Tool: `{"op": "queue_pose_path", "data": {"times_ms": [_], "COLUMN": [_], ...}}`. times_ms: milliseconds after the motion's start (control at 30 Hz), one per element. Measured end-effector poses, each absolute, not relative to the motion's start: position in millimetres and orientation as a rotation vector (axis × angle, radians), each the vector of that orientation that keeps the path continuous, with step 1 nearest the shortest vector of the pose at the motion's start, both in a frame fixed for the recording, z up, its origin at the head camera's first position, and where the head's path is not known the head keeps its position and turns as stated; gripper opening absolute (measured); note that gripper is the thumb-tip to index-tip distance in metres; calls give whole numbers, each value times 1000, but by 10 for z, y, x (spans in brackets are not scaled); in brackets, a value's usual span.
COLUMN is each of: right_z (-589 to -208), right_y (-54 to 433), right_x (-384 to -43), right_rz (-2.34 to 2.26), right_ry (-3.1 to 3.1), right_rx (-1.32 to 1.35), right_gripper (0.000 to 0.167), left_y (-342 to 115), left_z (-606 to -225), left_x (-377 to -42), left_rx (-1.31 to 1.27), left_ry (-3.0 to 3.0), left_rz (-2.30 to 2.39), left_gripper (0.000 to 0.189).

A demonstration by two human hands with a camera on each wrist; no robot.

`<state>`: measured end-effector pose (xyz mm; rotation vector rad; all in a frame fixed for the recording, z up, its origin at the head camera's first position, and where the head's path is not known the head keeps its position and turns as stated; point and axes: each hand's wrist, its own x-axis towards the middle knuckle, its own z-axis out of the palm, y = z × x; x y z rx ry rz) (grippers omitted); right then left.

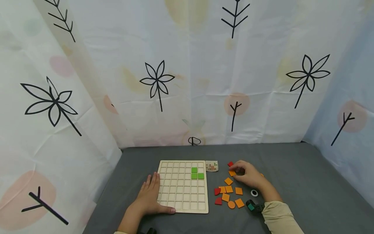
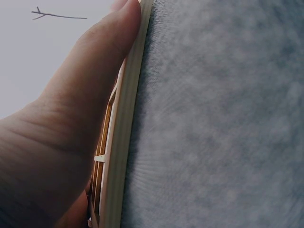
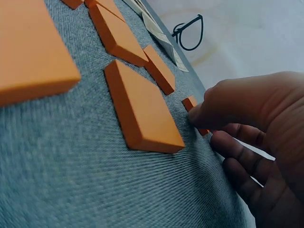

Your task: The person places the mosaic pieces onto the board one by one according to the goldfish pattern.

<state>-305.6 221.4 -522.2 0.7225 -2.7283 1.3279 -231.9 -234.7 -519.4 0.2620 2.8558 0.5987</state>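
Observation:
My left hand (image 1: 149, 196) rests along the left edge of a pale wooden grid board (image 1: 182, 196), fingers straight and thumb on its near edge. In the left wrist view the thumb (image 2: 102, 61) lies against the board's side (image 2: 124, 128). Three green square tiles (image 1: 194, 175) sit in cells at the board's upper right. My right hand (image 1: 248, 174) is over the loose tiles on the right, thumb and fingertips pinching an orange square tile (image 1: 232, 174). Seen from the right wrist, that tile (image 3: 189, 102) is partly hidden by the thumb.
Several loose orange tiles (image 1: 229, 189) and a few red ones (image 1: 218, 201) lie right of the board. A small patterned card (image 1: 211, 166) touches its upper right corner. A white ring (image 1: 254, 193) lies by the right wrist. Patterned cloth (image 1: 187, 123) hangs behind the grey table (image 1: 140, 156).

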Motion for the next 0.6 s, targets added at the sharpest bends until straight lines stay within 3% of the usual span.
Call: {"op": "queue_pose_path", "data": {"times_ms": [600], "right_z": [-5196], "right_y": [2213], "right_x": [-3045], "right_rz": [1294], "right_ry": [-2780], "right_rx": [637], "right_gripper": [20], "left_y": [-2357], "left_z": [-5217], "left_x": [-2332], "left_rx": [269], "left_ry": [2864], "left_rz": [585], "left_gripper": [166]}}
